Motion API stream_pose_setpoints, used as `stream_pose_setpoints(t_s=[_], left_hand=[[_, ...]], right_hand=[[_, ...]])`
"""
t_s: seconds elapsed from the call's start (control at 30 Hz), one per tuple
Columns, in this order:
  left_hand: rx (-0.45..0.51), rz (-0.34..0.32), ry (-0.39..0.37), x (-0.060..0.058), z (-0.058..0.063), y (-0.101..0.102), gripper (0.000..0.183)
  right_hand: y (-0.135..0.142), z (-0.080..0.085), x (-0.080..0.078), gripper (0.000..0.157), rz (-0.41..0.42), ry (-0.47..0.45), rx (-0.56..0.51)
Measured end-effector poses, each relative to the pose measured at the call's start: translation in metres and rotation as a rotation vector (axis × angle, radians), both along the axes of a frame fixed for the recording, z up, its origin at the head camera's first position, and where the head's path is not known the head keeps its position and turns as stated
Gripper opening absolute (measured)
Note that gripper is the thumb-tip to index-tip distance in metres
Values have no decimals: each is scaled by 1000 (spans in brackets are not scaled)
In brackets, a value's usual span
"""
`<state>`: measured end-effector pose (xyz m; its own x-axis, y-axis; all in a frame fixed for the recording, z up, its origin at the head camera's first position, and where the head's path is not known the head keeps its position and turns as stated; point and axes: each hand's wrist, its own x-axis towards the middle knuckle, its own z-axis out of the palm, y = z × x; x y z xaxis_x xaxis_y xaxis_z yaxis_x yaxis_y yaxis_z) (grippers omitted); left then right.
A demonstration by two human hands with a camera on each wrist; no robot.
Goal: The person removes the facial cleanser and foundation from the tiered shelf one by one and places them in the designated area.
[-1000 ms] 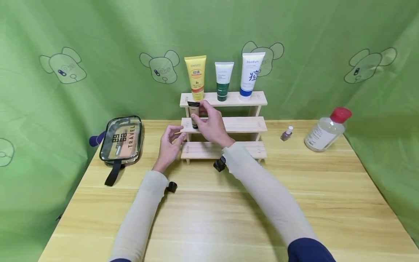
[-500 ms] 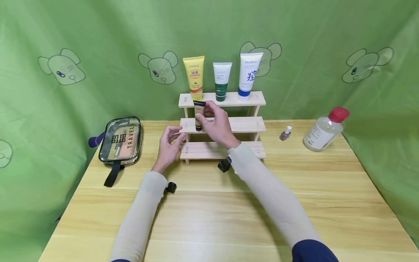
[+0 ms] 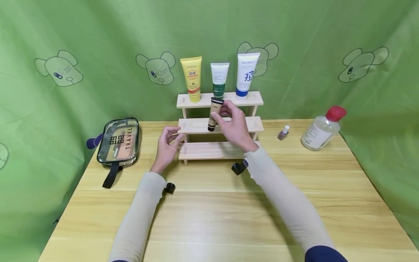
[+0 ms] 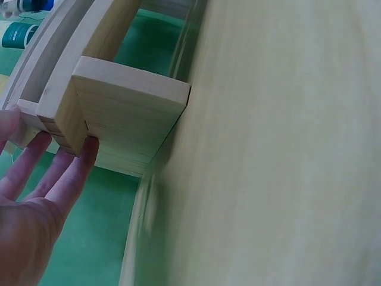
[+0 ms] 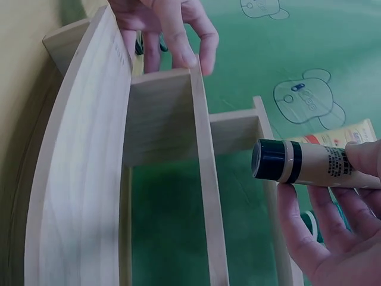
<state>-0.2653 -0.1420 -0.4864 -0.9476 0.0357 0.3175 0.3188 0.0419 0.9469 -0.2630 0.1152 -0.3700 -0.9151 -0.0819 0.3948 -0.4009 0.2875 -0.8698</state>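
Observation:
My right hand [image 3: 236,125] pinches a small beige tube [image 3: 215,113] with a black cap between thumb and fingers. The tube tilts a little, cap end down, in front of the middle tier of a three-tier wooden display stand [image 3: 204,151]. In the right wrist view its black cap [image 5: 269,159] points toward the stand, fingers under it. At the stand's left end, the fingers of my left hand [image 3: 167,145] rest against the tier ends. The left wrist view shows those fingertips [image 4: 89,146] touching the wood, fairly straight.
On the top tier stand a yellow tube [image 3: 193,80], a white-and-green tube [image 3: 219,78] and a white-and-blue tube [image 3: 246,76]. To the left lies a clear travel pouch [image 3: 119,142]. Right of the stand are a nail polish bottle [image 3: 283,133] and a red-capped clear bottle [image 3: 319,133].
My right hand has carried the small tube rightward along the middle tier, from in front of the yellow tube to below the white-and-green one. My left hand stays at the stand's left end.

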Motion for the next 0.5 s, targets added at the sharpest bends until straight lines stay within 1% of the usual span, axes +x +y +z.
stream_pose_setpoints(t_s=[0.17, 0.37, 0.5], left_hand=[[-6, 7, 2, -1, -1, 1, 30], [0, 7, -13, -1, -1, 0, 29], [-9, 4, -12, -1, -1, 0, 29]], right_hand=[[14, 3, 4, 32, -8, -7, -18], [28, 3, 9, 32, -52, 12, -21], [39, 1, 11, 32, -76, 7, -23]])
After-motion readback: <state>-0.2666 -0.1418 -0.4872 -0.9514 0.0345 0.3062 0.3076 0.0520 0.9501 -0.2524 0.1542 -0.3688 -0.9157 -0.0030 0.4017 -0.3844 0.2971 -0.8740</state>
